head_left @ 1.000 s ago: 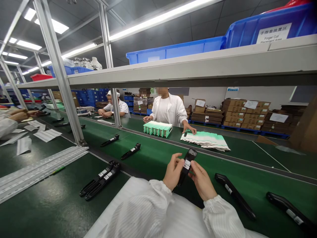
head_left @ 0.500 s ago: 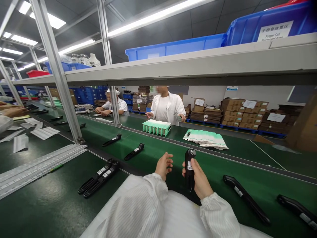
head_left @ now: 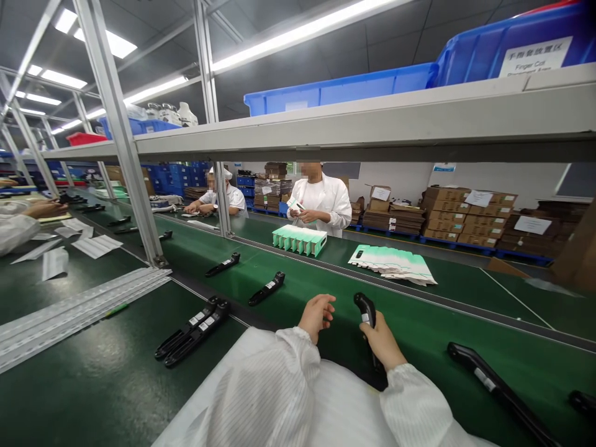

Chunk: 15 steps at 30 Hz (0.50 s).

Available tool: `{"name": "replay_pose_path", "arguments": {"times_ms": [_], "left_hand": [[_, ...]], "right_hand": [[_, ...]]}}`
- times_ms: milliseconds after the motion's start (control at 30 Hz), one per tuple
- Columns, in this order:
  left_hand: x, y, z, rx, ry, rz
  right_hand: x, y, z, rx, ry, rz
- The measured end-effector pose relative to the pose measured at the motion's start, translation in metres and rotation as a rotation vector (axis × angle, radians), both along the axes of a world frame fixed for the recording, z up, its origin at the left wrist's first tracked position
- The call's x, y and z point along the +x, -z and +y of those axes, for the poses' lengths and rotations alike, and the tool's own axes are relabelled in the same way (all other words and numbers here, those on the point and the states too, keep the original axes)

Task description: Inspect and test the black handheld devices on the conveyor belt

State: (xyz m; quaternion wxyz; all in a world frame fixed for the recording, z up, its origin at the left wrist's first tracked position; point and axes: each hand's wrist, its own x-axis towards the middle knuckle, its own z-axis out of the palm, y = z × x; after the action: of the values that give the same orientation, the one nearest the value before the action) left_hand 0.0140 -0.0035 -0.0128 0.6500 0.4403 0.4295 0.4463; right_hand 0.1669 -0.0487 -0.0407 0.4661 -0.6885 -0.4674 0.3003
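My right hand point(head_left: 382, 341) grips a black angled part point(head_left: 367, 308) with a white label, its bent end up, over the green belt point(head_left: 410, 323). To its left my left hand point(head_left: 317, 315) hangs with fingers apart and slightly curled, nothing in it. Two labelled black parts point(head_left: 198, 332) lie side by side at the bench edge, left of my sleeves. On the belt beyond are two more single black parts point(head_left: 267, 288), and another black part point(head_left: 493, 379) lies to the right of my right hand.
Across the belt stand a green-white slotted carton divider point(head_left: 300, 240) and a stack of flat green-white card point(head_left: 393, 264). A co-worker point(head_left: 319, 202) stands behind them. White strips point(head_left: 84, 313) lie at left. A shelf point(head_left: 349, 127) with blue bins spans overhead.
The part in my right hand has turned to show its side. The belt parts at right have shifted rightward. The standing co-worker's hands have come together around a card piece.
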Motion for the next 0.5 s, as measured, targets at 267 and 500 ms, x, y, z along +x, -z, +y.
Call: {"name": "replay_pose_path", "arguments": {"times_ms": [267,500], "left_hand": [[0.0,0.003,0.003,0.043,0.056,0.109],[-0.041,-0.002,0.034,0.618,-0.136,0.992]], "right_hand": [[0.015,0.008,-0.001,-0.041,0.033,-0.395],[0.002,-0.004,-0.012,0.152,-0.029,-0.726]]}}
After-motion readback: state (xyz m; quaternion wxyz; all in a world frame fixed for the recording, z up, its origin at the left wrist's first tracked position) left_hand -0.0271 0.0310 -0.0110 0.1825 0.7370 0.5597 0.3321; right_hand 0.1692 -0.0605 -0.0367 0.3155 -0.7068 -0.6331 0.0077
